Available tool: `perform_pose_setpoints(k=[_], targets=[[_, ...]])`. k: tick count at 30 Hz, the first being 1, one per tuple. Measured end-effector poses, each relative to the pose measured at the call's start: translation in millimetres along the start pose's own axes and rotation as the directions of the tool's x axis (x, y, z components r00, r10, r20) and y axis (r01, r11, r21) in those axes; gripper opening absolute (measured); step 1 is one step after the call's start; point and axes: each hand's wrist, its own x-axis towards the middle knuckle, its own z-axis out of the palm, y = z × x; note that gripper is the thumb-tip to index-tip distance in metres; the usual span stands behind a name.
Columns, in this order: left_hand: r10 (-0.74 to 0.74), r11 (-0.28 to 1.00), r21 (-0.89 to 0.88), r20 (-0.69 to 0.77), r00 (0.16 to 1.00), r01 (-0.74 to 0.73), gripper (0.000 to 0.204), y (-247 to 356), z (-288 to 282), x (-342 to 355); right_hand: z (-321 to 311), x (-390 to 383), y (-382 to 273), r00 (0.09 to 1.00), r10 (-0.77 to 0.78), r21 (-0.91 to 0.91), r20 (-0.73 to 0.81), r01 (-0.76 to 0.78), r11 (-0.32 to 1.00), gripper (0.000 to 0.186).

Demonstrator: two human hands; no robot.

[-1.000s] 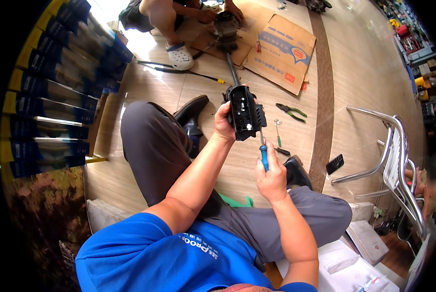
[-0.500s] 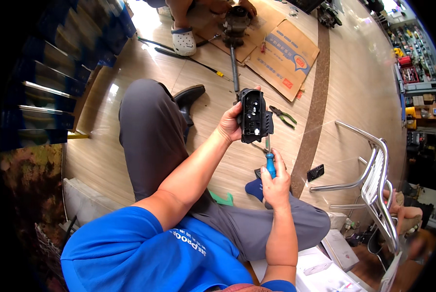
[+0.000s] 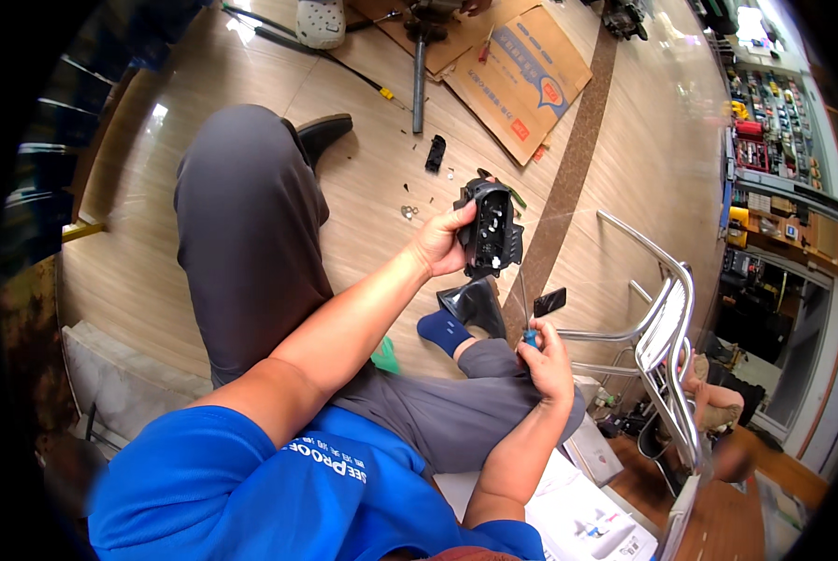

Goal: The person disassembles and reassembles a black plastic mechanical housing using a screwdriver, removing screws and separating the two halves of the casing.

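My left hand [image 3: 444, 241] grips a black plastic housing [image 3: 490, 234] by its left side, the thumb over the rim. Its open hollow side faces up, with small metallic and white parts inside. In my right hand [image 3: 548, 363] is a screwdriver [image 3: 530, 338] with a blue handle, held between thumb and fingers. The thin shaft points up toward the lower right corner of the housing; whether the tip touches it, I cannot tell. Behind the housing, pliers [image 3: 518, 198] with green handles are mostly hidden.
A small black part [image 3: 435, 154] and several little metal pieces [image 3: 408, 212] lie on the tiled floor. Beyond are flattened cardboard [image 3: 522, 79], a metal rod [image 3: 419, 89] and a co-worker's white clog [image 3: 321, 23]. A phone [image 3: 550, 302] and a metal-framed chair [image 3: 666, 323] are at right.
My view has shifted, so the floor things appear farther up and left. The screwdriver handle has drawn back from the housing, showing more shaft. My left hand keeps its grip.
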Motion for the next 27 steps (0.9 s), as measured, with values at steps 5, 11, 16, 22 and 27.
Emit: perform_pose_setpoints(k=[5,11,16,22,27], targets=[[-0.028,1.000,0.005,-0.065,0.997,0.029,0.067,8.5,-21.3,2.4,-4.5,8.9,-4.5,0.957,-0.061,0.083,-0.282,0.088,0.993,0.017],[-0.144,0.989,-0.037,-0.091,0.985,0.141,0.065,-12.0,-34.0,-4.8,69.4,47.0,-48.7,0.746,-0.534,-0.092,-0.397,0.547,0.832,0.013],[-0.201,0.980,-0.022,-0.108,0.974,0.200,0.079,-23.4,-43.1,-10.5,87.0,34.8,-85.0,0.809,-0.575,-0.363,-0.120,0.503,0.784,0.043],[-0.166,0.986,0.012,-0.074,0.983,0.167,0.087,-18.6,-45.8,-9.4,100.9,22.3,-93.1,0.953,-0.287,-0.485,0.093,0.295,0.823,0.092],[-0.118,0.993,0.025,-0.051,0.992,0.119,0.092,-14.8,-45.3,-6.8,119.0,30.0,-81.4,0.963,-0.248,-0.357,0.104,0.269,0.894,0.107]])
